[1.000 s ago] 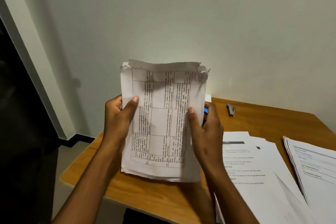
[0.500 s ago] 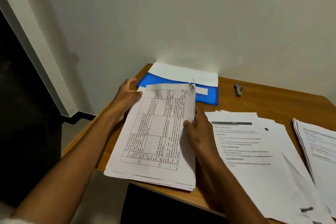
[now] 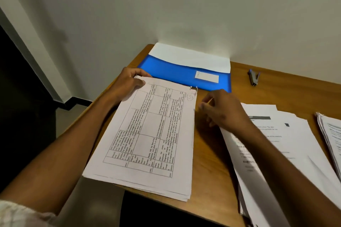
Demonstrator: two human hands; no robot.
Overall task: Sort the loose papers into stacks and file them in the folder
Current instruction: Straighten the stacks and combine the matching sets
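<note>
While the blue folder [image 3: 184, 77] holds white sheets [image 3: 190, 57], my left hand [image 3: 127, 84] pinches the table-printed stack [image 3: 147, 134], right hand [image 3: 223, 110] hovering loosely spread.

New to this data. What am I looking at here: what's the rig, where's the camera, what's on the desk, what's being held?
No robot here: a person works with bare hands, filmed by one wide-angle camera worn on the head, looking down at a wooden desk against a wall. The left hand grips the far left corner of a stack of papers with a printed table, which lies flat and overhangs the near edge. The right hand hovers beside that stack, fingers loose, holding nothing. Behind lies a blue folder with white sheets in it, and a small stapler to its right. Two more paper piles lie on the right.
</note>
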